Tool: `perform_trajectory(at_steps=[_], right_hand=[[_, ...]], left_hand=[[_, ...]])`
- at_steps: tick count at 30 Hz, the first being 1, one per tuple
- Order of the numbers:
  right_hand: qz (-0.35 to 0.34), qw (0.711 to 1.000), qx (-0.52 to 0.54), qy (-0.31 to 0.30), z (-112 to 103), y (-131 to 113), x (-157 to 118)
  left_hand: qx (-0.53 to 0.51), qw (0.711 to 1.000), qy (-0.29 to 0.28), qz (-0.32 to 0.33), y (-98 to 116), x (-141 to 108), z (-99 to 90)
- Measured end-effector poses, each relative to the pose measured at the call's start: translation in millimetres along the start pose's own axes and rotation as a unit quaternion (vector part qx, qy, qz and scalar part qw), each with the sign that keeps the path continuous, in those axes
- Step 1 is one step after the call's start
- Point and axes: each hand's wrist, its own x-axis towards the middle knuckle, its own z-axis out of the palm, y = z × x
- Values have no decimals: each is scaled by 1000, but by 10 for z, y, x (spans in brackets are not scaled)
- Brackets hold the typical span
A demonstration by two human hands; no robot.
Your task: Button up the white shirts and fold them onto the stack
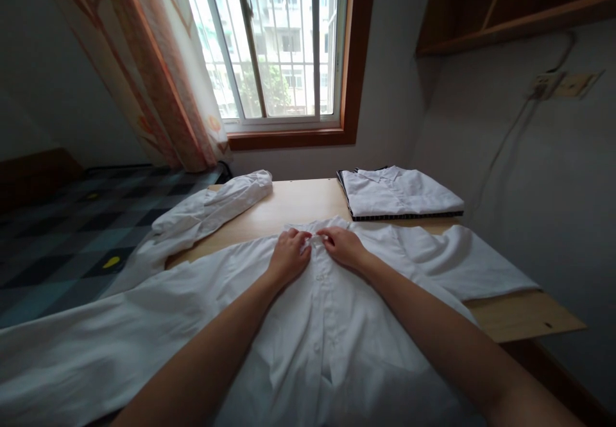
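Your left hand (290, 253) is partly closed, its fingers curled and bunched, with the thumb and forefinger pinching the front of the collar (315, 226) on the white shirt (353, 334). Your right hand (341, 246) mirrors it from the other side — thumb and forefinger drawn together on the same collar opening, the remaining fingers bent. The two hands are close but apart, near the top of the button strip (317, 324). The shirt lies spread across the counter (308, 199) in front of you, collar toward the window (283, 42).

Your forearms cover parts of the shirt's front, and its lower part runs out of view at the bottom, where it is dim. The sleeve on your left is cut off by the left edge. The tiny bit of cloth between your fingertips is too small to make out, and you can't count the buttons reliably.

You have two hands and one spread shirt here. One crumpled white garment (216, 205) lies over the counter's left side, its near end partly hidden by the shirt's sleeve. One folded pile (404, 191) sits at the far right, white on top with dark striped cloth under it — how many pieces it holds, you can't tell. On the left is one bed (58, 247), its checked cover showing two yellow marks (111, 262); one curtain (158, 67) hangs beside the single window.
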Motion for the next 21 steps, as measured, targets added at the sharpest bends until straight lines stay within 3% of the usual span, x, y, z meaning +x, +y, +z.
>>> perform_trajectory(at_steps=[5, 10, 12, 15, 18, 21], right_hand=[[1, 999, 45, 29, -14, 57, 4], [11, 993, 113, 41, -22, 127, 2], [19, 989, 139, 43, -18, 145, 0], [37, 985, 162, 42, -13, 150, 13], [38, 989, 142, 28, -20, 141, 45], [19, 994, 111, 11, -37, 133, 70]], left_hand=[[-25, 999, -35, -26, -4, 48, -52], [-76, 980, -144, -113, 1, 273, -130], [-84, 971, -164, -154, 56, 324, -123], [-40, 976, -106, -188, 188, 284, -77], [38, 986, -21, -164, 287, 170, -30], [62, 989, 9, -132, 292, 105, -6]])
